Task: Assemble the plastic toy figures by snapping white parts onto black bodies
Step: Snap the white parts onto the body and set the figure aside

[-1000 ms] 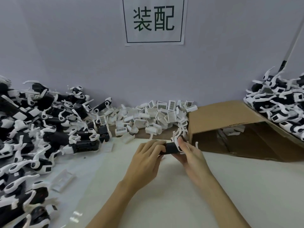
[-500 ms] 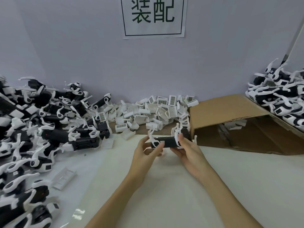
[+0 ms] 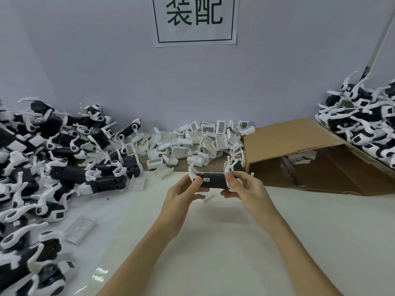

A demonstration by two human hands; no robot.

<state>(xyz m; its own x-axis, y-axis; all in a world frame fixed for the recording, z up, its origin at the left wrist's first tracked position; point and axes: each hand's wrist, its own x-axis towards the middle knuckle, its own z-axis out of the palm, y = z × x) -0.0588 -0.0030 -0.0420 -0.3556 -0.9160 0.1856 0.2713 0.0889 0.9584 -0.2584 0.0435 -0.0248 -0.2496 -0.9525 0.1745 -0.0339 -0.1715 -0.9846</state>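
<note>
black body [image 3: 214,183] held level between both hands | left hand [image 3: 181,195] pinches its left end | right hand [image 3: 245,189] grips its right end

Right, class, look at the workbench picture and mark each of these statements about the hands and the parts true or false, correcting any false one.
1. Both hands hold the black body. True.
2. The left hand lies flat on the table. False: it grips the body's left end.
3. The cardboard box lies to the right of the right hand. True.
4. The loose white parts are piled inside a blue bin. False: they lie heaped against the wall.
5. A paper sign hangs on the wall. True.
</note>
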